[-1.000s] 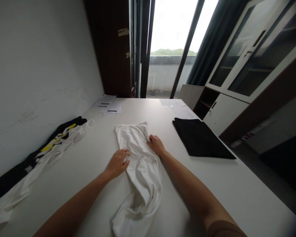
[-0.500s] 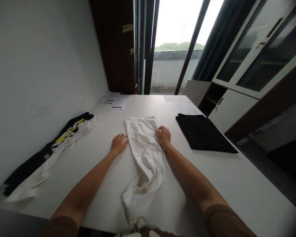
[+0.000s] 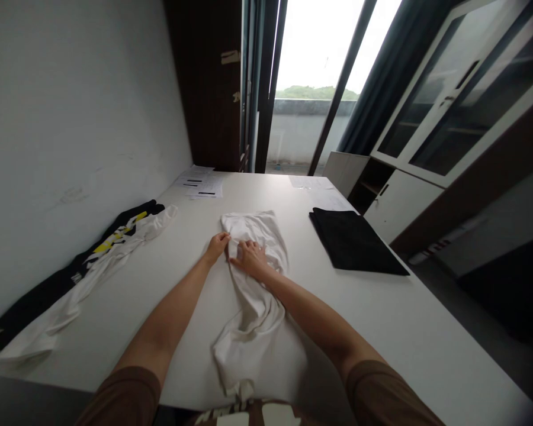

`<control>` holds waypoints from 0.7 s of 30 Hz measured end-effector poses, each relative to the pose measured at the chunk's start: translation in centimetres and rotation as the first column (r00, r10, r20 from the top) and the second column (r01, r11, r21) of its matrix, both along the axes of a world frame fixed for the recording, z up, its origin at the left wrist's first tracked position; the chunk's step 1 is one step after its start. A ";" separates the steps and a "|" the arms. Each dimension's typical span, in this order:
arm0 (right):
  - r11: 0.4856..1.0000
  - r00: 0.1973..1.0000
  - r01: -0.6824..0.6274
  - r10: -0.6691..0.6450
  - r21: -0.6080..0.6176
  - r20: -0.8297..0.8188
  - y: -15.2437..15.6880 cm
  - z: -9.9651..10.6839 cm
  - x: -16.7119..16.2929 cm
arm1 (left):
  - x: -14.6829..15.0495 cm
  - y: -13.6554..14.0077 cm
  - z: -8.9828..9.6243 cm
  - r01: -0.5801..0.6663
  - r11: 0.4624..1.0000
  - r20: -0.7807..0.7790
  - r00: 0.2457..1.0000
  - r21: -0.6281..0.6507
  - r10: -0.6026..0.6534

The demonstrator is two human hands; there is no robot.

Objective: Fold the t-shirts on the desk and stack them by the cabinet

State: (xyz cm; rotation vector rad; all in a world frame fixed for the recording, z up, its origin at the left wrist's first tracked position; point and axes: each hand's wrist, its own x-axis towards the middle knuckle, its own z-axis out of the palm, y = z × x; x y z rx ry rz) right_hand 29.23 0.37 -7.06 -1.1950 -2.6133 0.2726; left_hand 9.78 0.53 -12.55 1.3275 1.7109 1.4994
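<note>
The white shirt [image 3: 253, 278] lay rumpled mid-worktop [image 3: 382, 307], left of the black cloth [image 3: 353, 241]. The left hand [image 3: 217, 244] pinched its upper edge; the right hand [image 3: 251, 259] pressed flat on it, fingers spread. Soft and light, it looked best gripped at hems.

Both bare forearms stretch forward and converge. The left hand [image 3: 217, 244] lies curled, knuckles up, while the right hand [image 3: 250, 258] rests flat, fingers spread, just beside it.

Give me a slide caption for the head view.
Both hands, left and right, press a white shirt on a white table beside a folded black cloth.
</note>
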 end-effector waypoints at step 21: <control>0.404 0.206 -0.680 -0.696 -0.612 -0.688 7.6 1.7 1.7 | 0.9 -1.9 -0.1 -0.043 0.995 -0.148 0.987 0.090 0.056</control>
